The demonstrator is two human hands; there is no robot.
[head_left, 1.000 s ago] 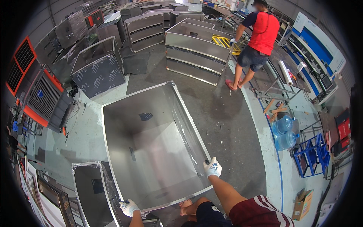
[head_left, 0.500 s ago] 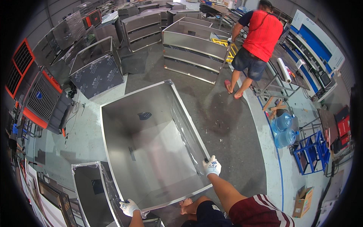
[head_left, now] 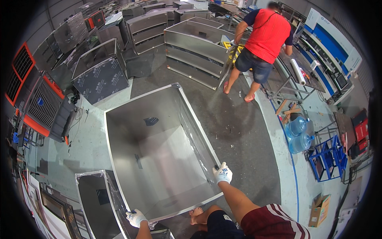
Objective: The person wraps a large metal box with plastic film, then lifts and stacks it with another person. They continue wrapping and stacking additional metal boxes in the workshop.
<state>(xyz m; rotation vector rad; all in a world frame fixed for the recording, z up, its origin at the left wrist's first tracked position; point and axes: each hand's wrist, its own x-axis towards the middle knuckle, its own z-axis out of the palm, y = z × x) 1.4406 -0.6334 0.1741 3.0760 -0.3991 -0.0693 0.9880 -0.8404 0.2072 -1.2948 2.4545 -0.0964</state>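
Observation:
A large open-topped stainless steel cabinet shell (head_left: pixel 159 149) stands before me, its hollow inside facing up. My left hand (head_left: pixel 136 218), in a white work glove, is closed on the rim at its near left corner. Farther along the right side, my right hand (head_left: pixel 223 174), gloved the same way, grips the rim with its fingers curled over the edge. Dark scraps of film cling to the inner walls. Close to my left hand lies a narrower steel box (head_left: pixel 96 199), open at the top.
Ahead, a person in a red top (head_left: pixel 267 36) stands beside a shelved steel cabinet (head_left: pixel 195 53). A film-covered steel box (head_left: pixel 101 77) and an orange-and-grey air cooler (head_left: pixel 43 101) are on the left. Water bottles (head_left: pixel 298 137), a blue rack (head_left: pixel 327 159) and a cardboard box (head_left: pixel 319 211) line the right.
The person in red has stepped to the left, and the shelved cabinet beside them has shifted left too. Both my hands keep their grip on the large shell, which has hardly moved.

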